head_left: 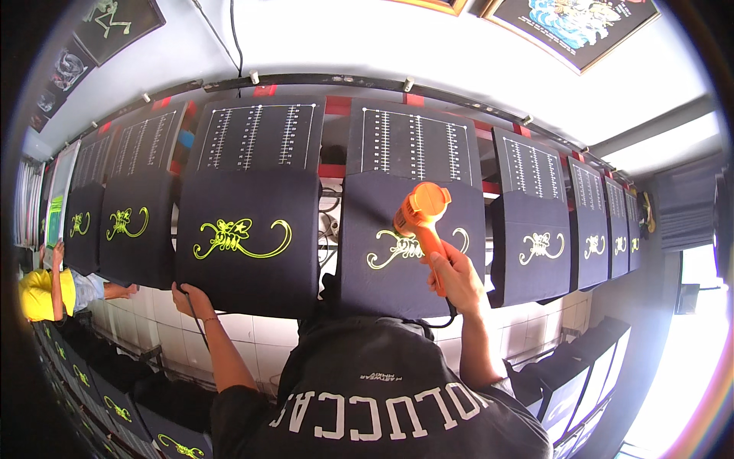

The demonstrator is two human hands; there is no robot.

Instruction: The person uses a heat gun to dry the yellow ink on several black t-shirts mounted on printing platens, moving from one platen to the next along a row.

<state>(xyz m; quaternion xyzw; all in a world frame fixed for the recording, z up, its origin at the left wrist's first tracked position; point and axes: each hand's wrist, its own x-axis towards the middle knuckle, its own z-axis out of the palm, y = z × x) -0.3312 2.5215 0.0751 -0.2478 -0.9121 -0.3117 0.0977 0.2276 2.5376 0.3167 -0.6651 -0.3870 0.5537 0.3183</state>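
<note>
My right hand (459,281) is wrapped round the handle of an orange hair dryer (427,208). The dryer is held above a black fabric piece (375,287) stretched over a flat board, and it covers part of the yellow-green curling print (382,256) there. At the near left corner of the neighbouring black fabric piece (245,283), my left hand (194,301) is closed on a black cord (197,317). A similar yellow-green print (241,239) lies in full view on that piece.
More boards with black printed fabric (543,246) run left and right in a row along a dark rail (336,79). A second row (115,409) stands behind me. At the far left, a person in yellow (44,294) is near a framed screen (57,218).
</note>
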